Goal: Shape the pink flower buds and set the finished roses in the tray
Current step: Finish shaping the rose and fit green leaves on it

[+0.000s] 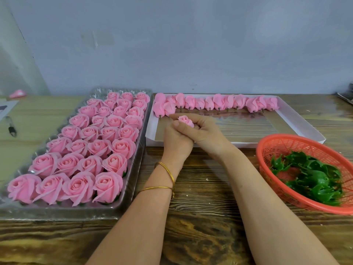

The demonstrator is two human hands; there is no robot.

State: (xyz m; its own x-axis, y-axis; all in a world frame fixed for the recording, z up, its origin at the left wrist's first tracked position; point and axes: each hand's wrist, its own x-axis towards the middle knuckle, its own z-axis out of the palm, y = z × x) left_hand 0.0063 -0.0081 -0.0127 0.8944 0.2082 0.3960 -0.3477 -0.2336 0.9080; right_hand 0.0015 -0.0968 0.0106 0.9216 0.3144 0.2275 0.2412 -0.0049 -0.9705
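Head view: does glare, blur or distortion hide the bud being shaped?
Head view, centre: the bud is reasonably sharp and evenly lit; head view, left: glare streaks the rim of the clear tray; head view, right edge: the green leaves smear softly under wide-angle stretch.

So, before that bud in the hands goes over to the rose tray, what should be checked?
1. Grip on bud by left hand and right hand: ok.
2. Bud opened like the finished roses: not ok, petals tight.
3. Free cell in tray: ok, far row has empty cells.
4. Underside of bud finished: cannot tell, hands hide it.
5. More spare buds waiting in white box: ok.
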